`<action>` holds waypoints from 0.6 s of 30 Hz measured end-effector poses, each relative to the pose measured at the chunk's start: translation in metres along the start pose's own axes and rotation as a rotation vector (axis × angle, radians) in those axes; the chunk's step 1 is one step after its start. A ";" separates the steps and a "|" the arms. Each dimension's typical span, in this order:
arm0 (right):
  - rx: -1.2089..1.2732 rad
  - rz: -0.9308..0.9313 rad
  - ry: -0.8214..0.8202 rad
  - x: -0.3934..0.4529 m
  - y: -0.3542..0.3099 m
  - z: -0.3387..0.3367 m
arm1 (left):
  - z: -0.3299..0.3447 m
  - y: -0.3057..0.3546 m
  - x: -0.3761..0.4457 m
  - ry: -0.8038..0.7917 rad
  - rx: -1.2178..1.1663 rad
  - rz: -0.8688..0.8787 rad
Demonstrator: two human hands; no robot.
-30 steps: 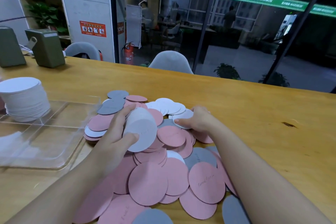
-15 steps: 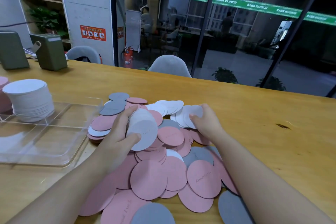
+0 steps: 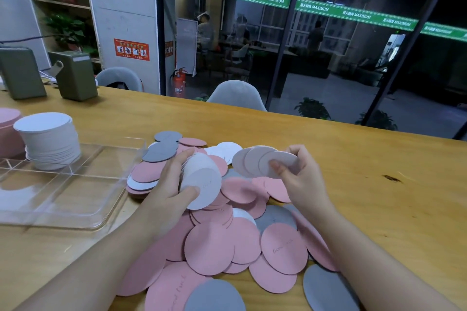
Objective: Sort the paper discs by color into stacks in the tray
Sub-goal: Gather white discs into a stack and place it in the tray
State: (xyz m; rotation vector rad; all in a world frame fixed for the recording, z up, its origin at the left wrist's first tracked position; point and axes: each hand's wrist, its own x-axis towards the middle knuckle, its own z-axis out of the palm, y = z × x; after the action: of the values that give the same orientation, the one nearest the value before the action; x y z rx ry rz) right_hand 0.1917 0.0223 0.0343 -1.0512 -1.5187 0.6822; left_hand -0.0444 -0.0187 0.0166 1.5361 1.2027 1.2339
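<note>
green boxes [image 3: 75, 76], fire extinguisher [image 3: 179, 83], grey chair [image 3: 236, 96]

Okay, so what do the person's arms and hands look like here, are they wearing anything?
Both forearms are bare as far as the frame shows, with no sleeves in view. The left hand and right hand wear no gloves, and no rings, watch or bracelet are visible. Fingernails look short and unpainted.

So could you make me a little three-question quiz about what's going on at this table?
1. True or false: the white stack stands in the clear tray.
2. Which colour are the discs fanned in the right hand? A pink, B white, C grey.
3. Fill in: the left hand holds a bundle of ___ discs.

Key: 1 true. 2 B. 3 white.
</note>
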 end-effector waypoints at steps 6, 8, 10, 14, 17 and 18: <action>-0.031 -0.016 -0.191 -0.018 0.004 0.004 | 0.000 -0.001 -0.001 0.013 0.008 -0.003; -0.167 -0.016 -0.263 -0.020 0.008 0.007 | 0.001 -0.001 -0.001 0.010 0.015 0.001; -0.310 -0.057 -0.327 -0.021 0.009 0.011 | 0.001 -0.001 -0.001 0.003 0.025 0.008; -0.417 -0.209 -0.351 -0.023 0.012 0.013 | 0.000 -0.001 -0.001 0.004 0.028 0.010; -0.427 -0.317 -0.311 -0.026 0.010 0.009 | 0.001 0.000 -0.001 0.010 0.036 0.013; -0.419 -0.332 -0.294 -0.026 0.009 0.008 | 0.002 0.000 -0.001 0.009 0.037 0.016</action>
State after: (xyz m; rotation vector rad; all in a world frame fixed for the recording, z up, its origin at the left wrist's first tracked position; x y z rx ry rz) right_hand 0.1857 0.0041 0.0132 -0.9947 -2.0963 0.2966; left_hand -0.0424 -0.0200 0.0160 1.5715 1.2274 1.2358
